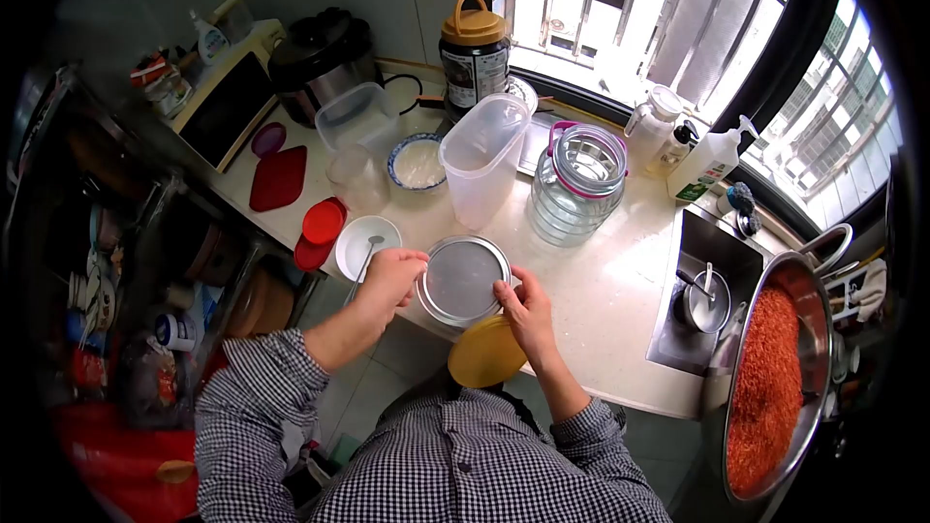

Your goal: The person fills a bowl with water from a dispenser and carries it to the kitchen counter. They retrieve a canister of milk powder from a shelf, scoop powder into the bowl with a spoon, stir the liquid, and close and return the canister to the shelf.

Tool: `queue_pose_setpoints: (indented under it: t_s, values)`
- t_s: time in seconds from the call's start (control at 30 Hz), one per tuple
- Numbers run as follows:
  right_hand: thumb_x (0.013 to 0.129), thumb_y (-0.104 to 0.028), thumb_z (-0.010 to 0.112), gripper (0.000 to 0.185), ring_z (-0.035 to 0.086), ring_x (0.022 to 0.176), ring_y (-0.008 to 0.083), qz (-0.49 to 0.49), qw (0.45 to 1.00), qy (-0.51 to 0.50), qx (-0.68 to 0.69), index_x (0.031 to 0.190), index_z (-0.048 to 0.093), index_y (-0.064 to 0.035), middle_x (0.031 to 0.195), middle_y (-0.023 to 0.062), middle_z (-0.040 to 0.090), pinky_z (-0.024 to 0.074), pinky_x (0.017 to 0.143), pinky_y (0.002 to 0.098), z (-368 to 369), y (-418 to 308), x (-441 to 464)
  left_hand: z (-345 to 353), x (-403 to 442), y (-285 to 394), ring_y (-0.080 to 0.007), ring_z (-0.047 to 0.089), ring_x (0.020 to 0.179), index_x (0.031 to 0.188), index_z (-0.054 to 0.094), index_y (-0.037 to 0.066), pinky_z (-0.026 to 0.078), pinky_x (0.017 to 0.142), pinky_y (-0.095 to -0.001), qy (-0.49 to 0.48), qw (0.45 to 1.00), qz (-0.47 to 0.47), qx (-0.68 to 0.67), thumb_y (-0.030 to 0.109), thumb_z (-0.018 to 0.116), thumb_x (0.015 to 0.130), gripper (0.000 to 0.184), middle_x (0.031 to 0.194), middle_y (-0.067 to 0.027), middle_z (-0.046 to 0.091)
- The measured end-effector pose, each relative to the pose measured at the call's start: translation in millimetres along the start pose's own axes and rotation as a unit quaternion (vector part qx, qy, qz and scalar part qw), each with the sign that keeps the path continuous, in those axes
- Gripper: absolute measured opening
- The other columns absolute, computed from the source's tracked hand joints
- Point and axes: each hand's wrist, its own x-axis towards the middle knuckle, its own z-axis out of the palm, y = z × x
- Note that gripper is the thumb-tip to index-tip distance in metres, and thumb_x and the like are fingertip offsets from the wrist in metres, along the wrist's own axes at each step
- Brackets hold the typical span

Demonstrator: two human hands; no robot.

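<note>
A round grey disc with a shiny metal rim (463, 279), like a lid or a fine sieve, is held level at the counter's front edge. My right hand (528, 312) grips its right side, thumb on top of the rim. My left hand (387, 281) is closed in a pinch at the left rim; its fingertips are partly hidden. Under the disc, a yellow lid (487, 353) shows past the counter edge; what supports it is hidden. A white bowl (360, 240) with a spoon (366, 261) stands beside my left hand.
A tall translucent container (481, 169), a glass jar (577, 189) and a blue-rimmed bowl (418, 163) stand behind. Red lids (322, 223) lie left. At right are a sink (664, 334) with a pot and a large metal basin (719, 407) of shredded orange food (765, 387).
</note>
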Motion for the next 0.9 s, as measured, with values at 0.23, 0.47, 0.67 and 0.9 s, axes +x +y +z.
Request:
queue_pose_setpoints:
  t_s: [0.23,0.47,0.67,0.9]
  values:
    - [0.088,-0.027,0.066,0.038,0.041,0.054,0.0050,0.015,0.996,0.006,0.089,0.117,0.057,-0.0045,0.059,-0.0040,0.045,0.0351,0.048,0.0225,4,8,-2,15,2,17,-0.0099,0.048,0.052,0.070,0.057,0.006,0.043,0.044,-0.0241,0.052,0.994,-0.094,-0.007,0.010,0.055,0.076,0.008,0.066,-0.0009,0.052]
    - [0.089,-0.027,0.065,0.038,0.041,0.055,0.0050,-0.009,0.993,0.017,0.114,0.117,0.054,-0.0026,0.060,-0.0039,0.046,0.0351,0.049,0.0224,10,16,0,14,8,9,-0.0107,0.050,0.056,0.093,0.063,0.005,0.049,0.047,-0.0271,0.058,0.993,-0.097,-0.045,0.009,0.056,0.081,0.014,0.069,0.0003,0.052]
    - [0.093,-0.024,0.060,0.035,0.040,0.061,0.0025,-0.033,0.995,-0.006,0.096,0.119,0.052,-0.0020,0.069,-0.0049,0.049,0.0318,0.053,0.0185,12,21,2,14,15,5,-0.0105,0.049,0.057,0.090,0.064,0.004,0.049,0.049,-0.0267,0.055,0.992,-0.094,-0.069,0.009,0.059,0.079,0.013,0.067,0.0007,0.050]
    - [0.094,-0.034,0.055,0.034,0.054,0.066,0.0120,-0.079,0.994,0.050,-0.065,0.099,0.066,-0.0027,0.071,0.0035,0.062,0.0458,0.065,0.0282,-35,49,20,28,6,6,-0.0136,0.051,0.053,0.072,0.063,0.000,0.045,0.050,-0.0292,0.031,0.999,0.027,0.008,0.012,0.064,0.073,0.012,0.072,-0.0052,0.058]
